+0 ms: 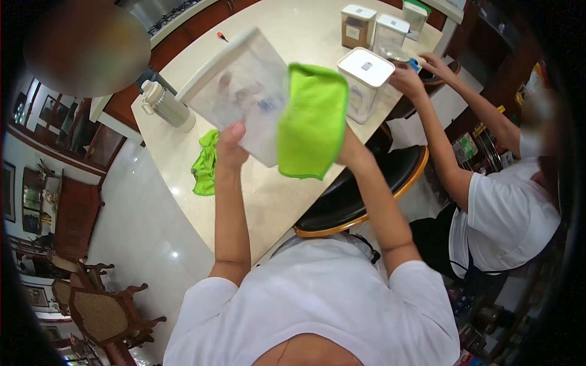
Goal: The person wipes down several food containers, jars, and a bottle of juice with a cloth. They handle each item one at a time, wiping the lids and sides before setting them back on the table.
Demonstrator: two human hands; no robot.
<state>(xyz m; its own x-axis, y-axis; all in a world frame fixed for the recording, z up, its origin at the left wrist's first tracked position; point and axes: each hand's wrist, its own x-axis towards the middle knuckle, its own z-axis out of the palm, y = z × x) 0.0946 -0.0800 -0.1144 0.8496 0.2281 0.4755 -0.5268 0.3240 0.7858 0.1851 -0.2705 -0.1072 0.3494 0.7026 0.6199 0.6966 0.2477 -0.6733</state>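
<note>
A clear plastic storage container (253, 70) with a white edge is held tilted above the table, its contents blurred through the wall. My left hand (231, 141) grips its near lower corner, thumb on the side facing me and the other fingers hidden behind. A bright green cloth (312, 125) hangs from my right hand (349, 150), whose fingers are mostly covered by it; the cloth overlaps the container's right side. Just left of my left wrist, a second green cloth (206, 166) lies crumpled on the table.
On the pale table (268, 216) stand a cream bottle (166, 108) at left and white-lidded containers (365, 68) at right, one brown-filled (356, 30). A small red-tipped object (222, 36) lies behind. Beside me a person (497, 210) reaches across. Black chairs (360, 195) stand at the edge.
</note>
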